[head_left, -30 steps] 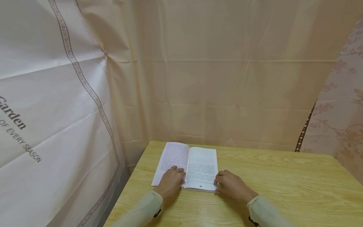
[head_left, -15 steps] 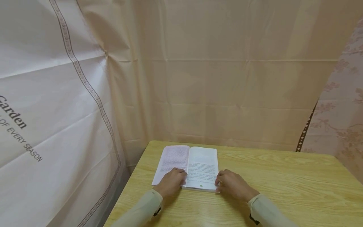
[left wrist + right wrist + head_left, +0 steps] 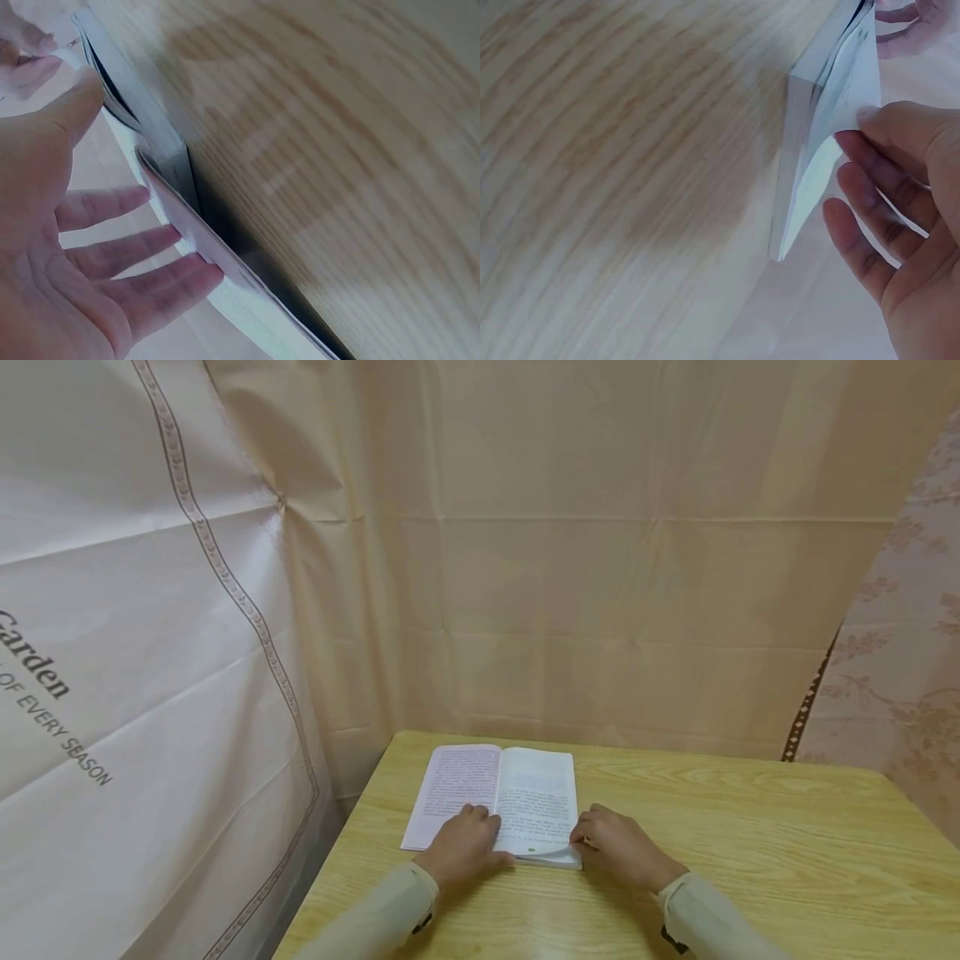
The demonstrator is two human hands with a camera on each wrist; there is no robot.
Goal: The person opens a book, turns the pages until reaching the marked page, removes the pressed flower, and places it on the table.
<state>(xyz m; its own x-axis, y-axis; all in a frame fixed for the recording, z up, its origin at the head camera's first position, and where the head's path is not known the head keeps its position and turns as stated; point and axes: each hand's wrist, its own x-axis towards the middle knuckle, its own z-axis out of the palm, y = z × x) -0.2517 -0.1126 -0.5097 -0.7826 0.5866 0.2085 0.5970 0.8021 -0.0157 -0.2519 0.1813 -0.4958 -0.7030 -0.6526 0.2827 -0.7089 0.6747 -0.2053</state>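
Wooden table (image 3: 750, 827): our flat left hand (image 3: 461, 847) pins the book (image 3: 498, 793); right hand (image 3: 618, 847) pinches one page, lifting gently.

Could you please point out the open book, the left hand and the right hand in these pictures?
open book (image 3: 536, 802): head view, on its right-hand page.
left hand (image 3: 462, 849): head view, on the back of the hand.
right hand (image 3: 618, 852): head view, on the back of the hand.

Pale cream long sleeves (image 3: 378, 918) (dark cuff fastenings), bare hands.
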